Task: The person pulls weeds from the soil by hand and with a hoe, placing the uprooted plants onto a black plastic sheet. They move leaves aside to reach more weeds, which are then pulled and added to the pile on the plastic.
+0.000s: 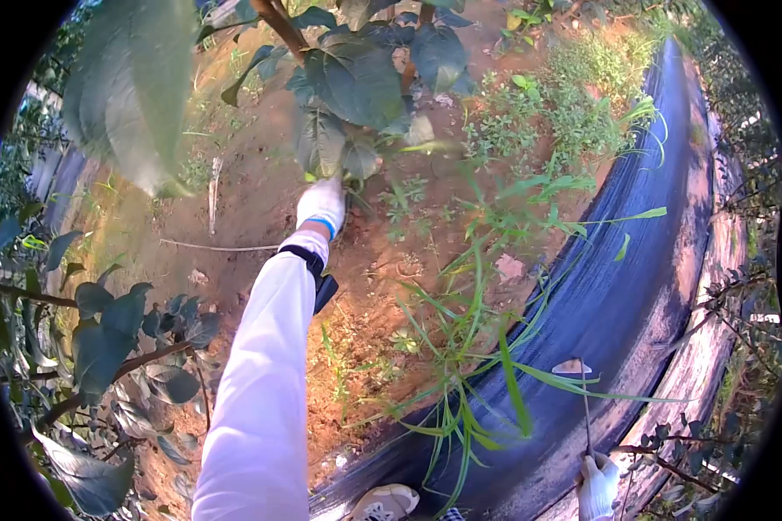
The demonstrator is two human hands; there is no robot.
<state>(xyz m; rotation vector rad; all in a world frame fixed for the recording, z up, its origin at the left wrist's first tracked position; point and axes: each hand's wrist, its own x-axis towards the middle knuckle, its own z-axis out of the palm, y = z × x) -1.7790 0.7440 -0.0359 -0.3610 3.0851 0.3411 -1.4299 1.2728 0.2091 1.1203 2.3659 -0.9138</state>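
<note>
My left hand [321, 205], in a white glove with a blue cuff edge, reaches out low over the brown soil [269, 208]. Its fingers look curled in, and dark green leaves [326, 143] partly cover them, so what they grip is hidden. At the lower right my right hand [598, 488], also in a white glove, is closed round a small hand hoe [587, 421]. The hoe's thin shaft points away from me, and its pale half-moon blade [572, 367] is over the black plastic sheet [530, 391].
Long grass blades [460, 373] lean over the sheet's edge. Low weeds [573, 104] grow at the upper right. Leafy branches [122, 339] crowd the left side, and a large blurred leaf [130, 87] hangs close to the camera. My shoe [387, 502] shows at the bottom.
</note>
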